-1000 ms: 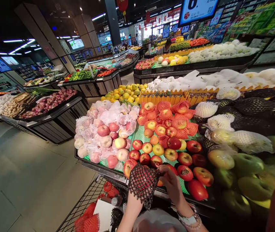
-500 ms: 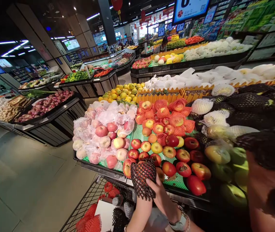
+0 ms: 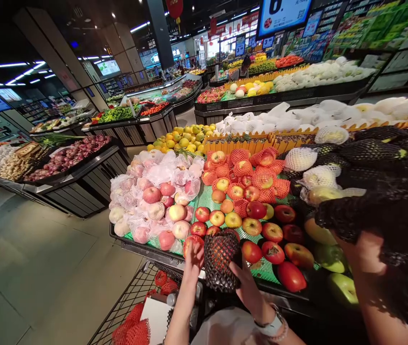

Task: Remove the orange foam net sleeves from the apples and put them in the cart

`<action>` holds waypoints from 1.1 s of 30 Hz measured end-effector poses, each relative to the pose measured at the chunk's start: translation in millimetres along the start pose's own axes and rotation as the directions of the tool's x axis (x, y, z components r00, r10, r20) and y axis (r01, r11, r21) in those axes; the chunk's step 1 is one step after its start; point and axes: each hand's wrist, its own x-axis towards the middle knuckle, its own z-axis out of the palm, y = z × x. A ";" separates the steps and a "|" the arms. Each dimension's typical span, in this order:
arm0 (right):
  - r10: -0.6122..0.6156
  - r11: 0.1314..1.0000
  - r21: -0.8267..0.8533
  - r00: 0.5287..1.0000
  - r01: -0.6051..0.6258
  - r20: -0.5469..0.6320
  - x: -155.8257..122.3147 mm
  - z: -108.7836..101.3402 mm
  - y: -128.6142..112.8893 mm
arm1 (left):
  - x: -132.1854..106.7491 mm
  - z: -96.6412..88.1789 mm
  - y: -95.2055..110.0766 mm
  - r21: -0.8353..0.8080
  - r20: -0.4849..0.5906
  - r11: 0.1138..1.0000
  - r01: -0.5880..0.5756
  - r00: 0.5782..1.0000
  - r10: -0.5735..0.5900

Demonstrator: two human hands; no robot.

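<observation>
An apple in a black foam net (image 3: pixel 221 261) is upright at the front edge of the apple display, red skin showing through the mesh. My right hand (image 3: pixel 247 287) grips its right side, thumb across the net. To its left, my left hand (image 3: pixel 193 261) is raised with fingers loosely bent and apart, in front of a red apple (image 3: pixel 194 243); whether it touches that apple cannot be made out. Loose red and yellow apples (image 3: pixel 252 226) lie on a green mat just beyond, with apples in red foam nets (image 3: pixel 242 167) behind them.
Below left stands a wire shopping cart (image 3: pixel 118 306) holding red nets (image 3: pixel 132 326), a white sheet (image 3: pixel 157 314) and a bottle. Bagged pink apples (image 3: pixel 153 194) fill the display's left side. Close on my right, another person's head and arm (image 3: pixel 365 258) lean over green apples (image 3: pixel 344 287).
My left hand has come off the black net and moved left. The netted apple has shifted slightly right, still in my right hand. The person at right has leaned further in.
</observation>
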 end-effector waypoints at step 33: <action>-0.095 0.958 -0.282 0.987 0.055 -0.133 4.3 -47.2 -14.1 | 262.9 108.0 58.8 0.983 0.171 -0.108 -0.147 0.947 0.270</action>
